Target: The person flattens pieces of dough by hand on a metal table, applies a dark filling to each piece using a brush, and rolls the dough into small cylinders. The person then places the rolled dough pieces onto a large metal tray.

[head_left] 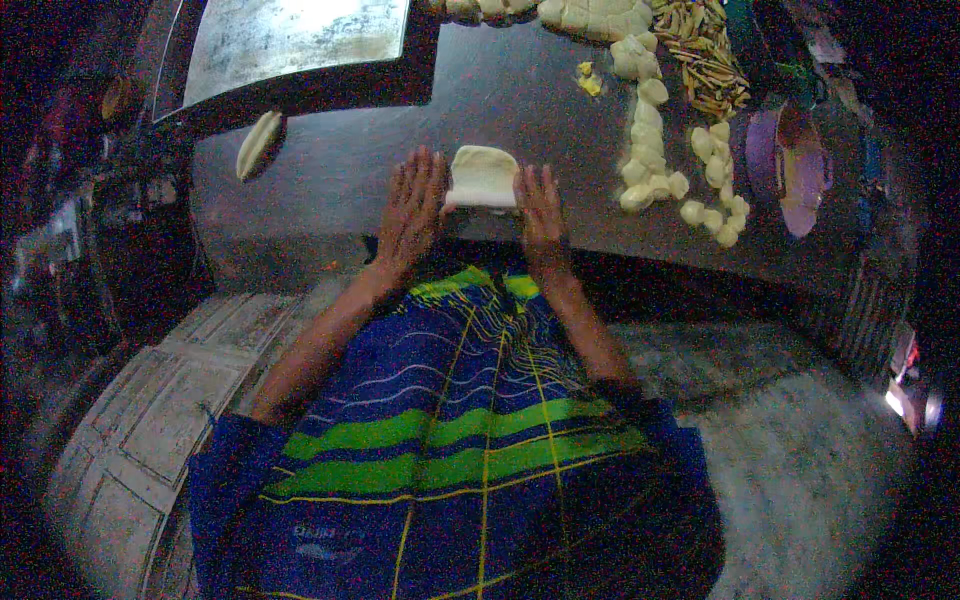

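Observation:
A flat piece of pale dough (484, 168) lies on the dark table in front of me, and its near edge is curled into a thick roll. My left hand (408, 208) rests at the left end of that roll, palm down with its fingers stretched forward. On the other side, my right hand (543, 215) lies along the right end, its fingers also straight. Both hands appear to touch the dough only at its sides; my thumbs are partly hidden. A shaped, elongated dough piece (259, 146) sits apart to the left.
A pale metal tray (300, 45) covers the table's far left. Rows of small dough balls (646, 140) run down the right, beside a pile of yellowish strips (703, 60). Near them are a small yellow lump (589, 79) and a purple container (765, 155). Larger dough (595, 17) lies behind.

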